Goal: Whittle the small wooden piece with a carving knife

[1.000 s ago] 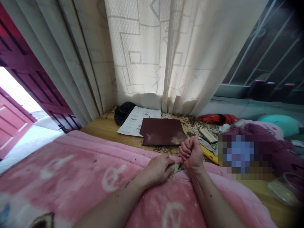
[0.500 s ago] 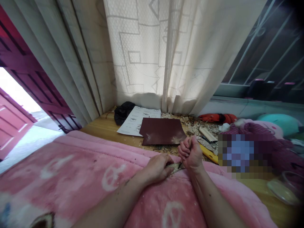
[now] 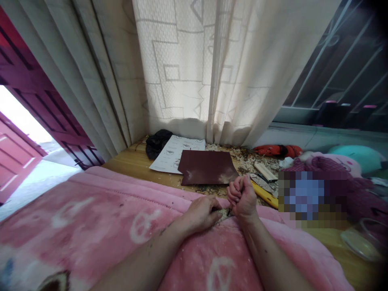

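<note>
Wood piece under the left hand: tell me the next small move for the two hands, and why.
Probably a short, shallow cut away from the holding fingers. The left hand presses the small wood piece onto the pink blanket, and the right hand is fisted around a tool whose dark tip meets the wood right beside those fingers. The blade itself is hidden.

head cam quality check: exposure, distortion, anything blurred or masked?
Head view: doorway at left blown out white; curtain backlit, so both hands, left hand and right hand, sit in dim, soft light; strong wide-angle bending and dark vignetting at the right corners; pixelated patch masks part of the right side; jar at the lower right edge is smeared.
</note>
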Demonstrator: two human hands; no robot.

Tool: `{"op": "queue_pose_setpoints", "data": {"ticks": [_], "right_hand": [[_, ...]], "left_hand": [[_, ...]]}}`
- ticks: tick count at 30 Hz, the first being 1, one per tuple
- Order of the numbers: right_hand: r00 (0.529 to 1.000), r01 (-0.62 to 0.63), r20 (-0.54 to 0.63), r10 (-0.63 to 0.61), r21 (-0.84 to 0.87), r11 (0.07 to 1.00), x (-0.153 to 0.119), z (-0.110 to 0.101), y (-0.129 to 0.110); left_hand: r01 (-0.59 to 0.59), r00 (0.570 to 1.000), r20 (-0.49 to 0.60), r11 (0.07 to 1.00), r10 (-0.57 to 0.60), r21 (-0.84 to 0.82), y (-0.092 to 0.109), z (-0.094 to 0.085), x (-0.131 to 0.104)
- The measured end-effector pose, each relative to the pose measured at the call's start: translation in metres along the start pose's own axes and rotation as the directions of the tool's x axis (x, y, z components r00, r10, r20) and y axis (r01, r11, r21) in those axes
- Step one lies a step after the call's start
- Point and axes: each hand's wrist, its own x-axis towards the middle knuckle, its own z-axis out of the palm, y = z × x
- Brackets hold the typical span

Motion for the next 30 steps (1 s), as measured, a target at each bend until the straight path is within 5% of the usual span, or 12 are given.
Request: {"op": "queue_pose_setpoints", "data": {"ticks": [8,23,30], "right_hand": [[0.98,0.077,-0.183,-0.081,-0.033,0.997,0.001,-0.001,0.004],[0.951,-0.138,-0.283,0.124,-0.028,0.99,0.018,-0.01,0.01],[0.936,-0.287,-0.186,0.298,0.081,0.954,0.019,-0.017,0.004]], "left_hand": [[0.006,1.0,-0.019,1.0,-0.006,-0.005,0.001,0.001,0.001],[-0.051,0.998,-0.027,0.998,0.05,-0.032,-0.005,0.004,0.002],[-0.065,0.998,-0.023,0.998,0.064,-0.021,-0.001,0.001,0.002]]}}
